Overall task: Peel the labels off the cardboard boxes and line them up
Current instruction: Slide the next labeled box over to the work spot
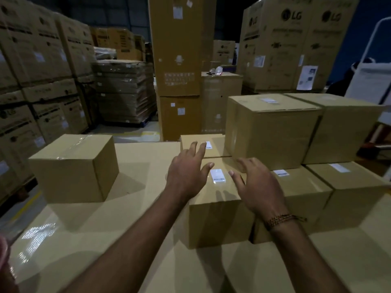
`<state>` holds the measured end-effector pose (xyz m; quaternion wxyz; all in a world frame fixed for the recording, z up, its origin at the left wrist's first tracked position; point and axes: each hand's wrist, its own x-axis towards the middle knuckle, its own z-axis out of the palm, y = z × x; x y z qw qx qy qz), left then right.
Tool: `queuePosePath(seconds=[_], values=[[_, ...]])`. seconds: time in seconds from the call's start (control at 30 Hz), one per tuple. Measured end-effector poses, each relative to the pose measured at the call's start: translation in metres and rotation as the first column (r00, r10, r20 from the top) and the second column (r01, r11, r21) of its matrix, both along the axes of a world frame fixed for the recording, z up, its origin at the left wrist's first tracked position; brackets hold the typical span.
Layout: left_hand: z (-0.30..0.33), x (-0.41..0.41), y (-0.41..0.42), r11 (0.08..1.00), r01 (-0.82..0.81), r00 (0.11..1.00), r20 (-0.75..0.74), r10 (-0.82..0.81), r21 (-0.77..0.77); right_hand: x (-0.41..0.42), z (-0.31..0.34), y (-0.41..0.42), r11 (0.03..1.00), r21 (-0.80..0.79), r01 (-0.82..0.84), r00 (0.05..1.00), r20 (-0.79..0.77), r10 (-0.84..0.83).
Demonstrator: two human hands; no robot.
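Note:
A small cardboard box (pixel 213 220) stands in front of me on a large flat cardboard surface (pixel 135 208). A white barcode label (pixel 218 175) is stuck on its top. My left hand (pixel 186 172) hovers over the box's left top edge, fingers spread, holding nothing. My right hand (pixel 256 185) hovers just right of the label, fingers apart and empty, a bead bracelet on its wrist. More labelled boxes sit nearby: one behind (pixel 203 144) with a label (pixel 208 144), one to the right with a label (pixel 281 172), and another with a label (pixel 339 167).
A plain taped box (pixel 74 168) stands alone at the left. Two bigger boxes (pixel 273 127) are stacked at the right rear. Tall warehouse cartons and a wrapped pallet (pixel 124 92) fill the background. A white frame (pixel 372 81) stands at far right.

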<state>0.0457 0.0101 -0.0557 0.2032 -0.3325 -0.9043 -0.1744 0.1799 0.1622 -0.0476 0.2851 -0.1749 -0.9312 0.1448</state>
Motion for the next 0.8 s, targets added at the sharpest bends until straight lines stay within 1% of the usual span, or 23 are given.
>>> queuePosePath(seconds=[0.1,0.23,0.33,0.53,0.7,0.8], values=[[0.008,0.005,0.007,1.000,0.001,0.999,-0.033,0.000,0.009,0.009,0.003,0.012,0.999,0.019,0.026,1.000,-0.005,-0.026],[0.014,0.014,0.021,0.999,0.004,1.000,-0.031,-0.003,0.047,0.014,0.014,0.032,0.997,0.038,0.072,0.997,-0.031,-0.071],[0.021,0.016,0.040,0.998,0.029,0.999,-0.029,-0.028,0.055,0.012,0.026,0.052,0.996,0.020,0.085,0.995,-0.061,-0.084],[0.041,0.014,0.100,0.993,0.054,0.998,-0.025,-0.052,0.101,-0.003,0.046,0.114,0.991,-0.008,0.132,0.988,-0.077,-0.132],[0.053,0.011,0.155,0.993,0.028,1.000,-0.016,-0.027,0.119,-0.017,0.061,0.175,0.978,-0.039,0.207,0.973,-0.101,-0.210],[0.056,0.005,0.186,0.995,-0.006,1.000,0.000,0.006,0.100,-0.024,0.069,0.209,0.977,-0.056,0.207,0.971,-0.109,-0.212]])
